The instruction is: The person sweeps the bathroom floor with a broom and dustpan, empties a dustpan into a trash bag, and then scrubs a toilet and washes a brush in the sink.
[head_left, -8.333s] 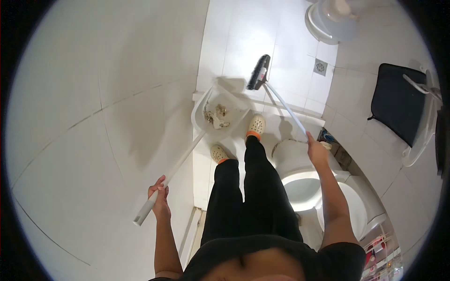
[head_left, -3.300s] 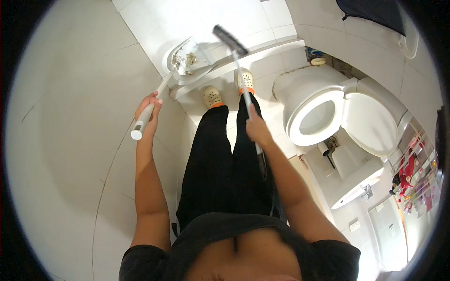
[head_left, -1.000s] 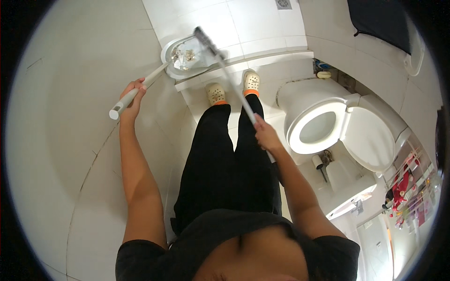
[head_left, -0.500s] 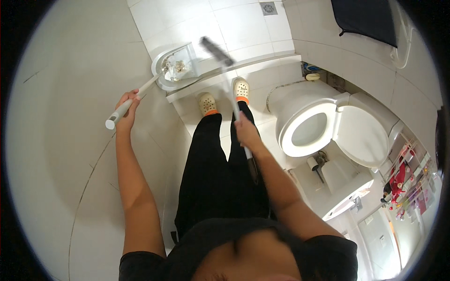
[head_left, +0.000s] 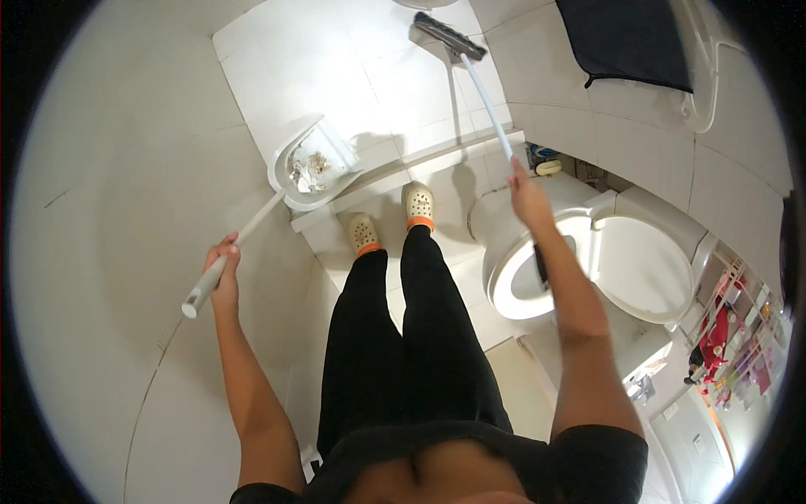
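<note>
My left hand [head_left: 223, 267] is wrapped round the long pale handle of a dustpan [head_left: 281, 172]. The pan lies on the white tiles at the far left, just beyond a low step, with whitish scraps and brownish dirt [head_left: 312, 168] inside. At the right, my right hand [head_left: 531, 200] grips the light-coloured handle of a broom [head_left: 489, 102]. Its dark bristled head [head_left: 450, 36] is far ahead, over the floor drain, apart from the dustpan. Whether the bristles touch the floor I cannot tell. The handle's dark end shows below my right hand, over the toilet.
A toilet [head_left: 537, 277] with its lid up stands to the right. My cream clogs [head_left: 418, 202] are just on the near side of the low step [head_left: 395, 172]. A dark cloth [head_left: 625, 46] hangs at the upper right, and a wire rack [head_left: 722, 328] of small items is at right.
My right hand has swung the broom away to the far right, from near the dustpan to over the drain. The view has tilted forward. My left hand keeps its hold on the dustpan.
</note>
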A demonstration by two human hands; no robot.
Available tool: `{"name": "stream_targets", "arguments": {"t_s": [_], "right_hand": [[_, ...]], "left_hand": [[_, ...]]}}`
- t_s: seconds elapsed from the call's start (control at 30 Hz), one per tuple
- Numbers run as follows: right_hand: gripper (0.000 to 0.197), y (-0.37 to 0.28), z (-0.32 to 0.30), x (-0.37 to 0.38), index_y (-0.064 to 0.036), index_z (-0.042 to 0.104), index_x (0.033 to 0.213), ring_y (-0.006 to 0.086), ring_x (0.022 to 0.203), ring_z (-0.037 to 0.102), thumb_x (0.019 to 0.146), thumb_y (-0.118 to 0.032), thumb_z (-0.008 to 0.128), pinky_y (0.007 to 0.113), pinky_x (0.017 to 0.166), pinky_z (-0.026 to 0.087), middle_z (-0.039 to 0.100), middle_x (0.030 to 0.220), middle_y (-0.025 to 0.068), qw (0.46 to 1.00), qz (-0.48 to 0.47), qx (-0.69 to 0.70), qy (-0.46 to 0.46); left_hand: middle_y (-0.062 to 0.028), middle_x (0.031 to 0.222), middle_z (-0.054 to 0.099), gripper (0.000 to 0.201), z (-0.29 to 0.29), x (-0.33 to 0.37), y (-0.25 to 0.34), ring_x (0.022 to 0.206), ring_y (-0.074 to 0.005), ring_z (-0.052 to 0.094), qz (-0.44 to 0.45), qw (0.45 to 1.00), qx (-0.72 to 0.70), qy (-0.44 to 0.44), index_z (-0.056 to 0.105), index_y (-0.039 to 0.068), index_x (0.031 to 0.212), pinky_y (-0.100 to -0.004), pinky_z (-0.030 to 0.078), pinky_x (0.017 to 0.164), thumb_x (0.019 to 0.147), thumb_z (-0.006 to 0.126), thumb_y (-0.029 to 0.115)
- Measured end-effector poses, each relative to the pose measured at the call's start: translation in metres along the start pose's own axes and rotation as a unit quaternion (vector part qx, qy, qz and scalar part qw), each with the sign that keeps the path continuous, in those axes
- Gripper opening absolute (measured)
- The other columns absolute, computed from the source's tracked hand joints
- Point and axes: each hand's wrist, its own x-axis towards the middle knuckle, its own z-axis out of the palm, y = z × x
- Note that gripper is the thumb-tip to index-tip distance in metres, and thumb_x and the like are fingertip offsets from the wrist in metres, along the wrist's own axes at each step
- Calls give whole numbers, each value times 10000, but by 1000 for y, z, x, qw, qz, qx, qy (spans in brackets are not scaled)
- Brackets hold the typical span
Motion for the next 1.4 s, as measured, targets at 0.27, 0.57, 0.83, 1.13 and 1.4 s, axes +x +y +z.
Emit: {"name": "stream_targets", "arguments": {"t_s": [0.27,0.57,0.83,1.13,1.4], "right_hand": [[418,13,-87,118,-276,334,1364,370,844,623,947,-288,359,490,752,484,629,914,209,985,-57,-144,-79],[428,42,-120,241,-333,287,1383,303,968,614,961,-270,319,434,841,476,620,1073,120,971,-59,-220,-77],[458,113,-87,226,-332,246,1397,341,984,601,955,-226,293,447,846,470,600,1089,177,978,47,-170,-112],[476,147,-8,27,-240,251,1411,416,894,594,945,-255,344,492,813,456,605,950,271,973,143,37,-176],[409,89,-45,-49,-174,375,1349,409,1000,555,949,-255,349,465,857,441,570,1126,216,975,132,126,-125]], "left_hand": [[-167,1132,573,222,41,-28,92,1126,-244,488,-1,997,80,16,509,75,781,-399,323,993,840,642,242],[-186,1129,570,210,94,-33,149,1116,-262,499,15,989,144,-19,522,49,796,-407,340,977,841,632,222],[-187,1139,568,172,127,-34,186,1125,-262,493,-13,986,165,-2,527,52,801,-411,338,978,846,615,193],[-191,1163,555,185,104,-35,160,1144,-250,476,-2,996,85,17,523,79,781,-396,325,986,832,637,216],[-180,1156,557,211,82,-33,121,1140,-236,463,-15,995,95,28,546,71,809,-374,327,984,843,636,259]]}}
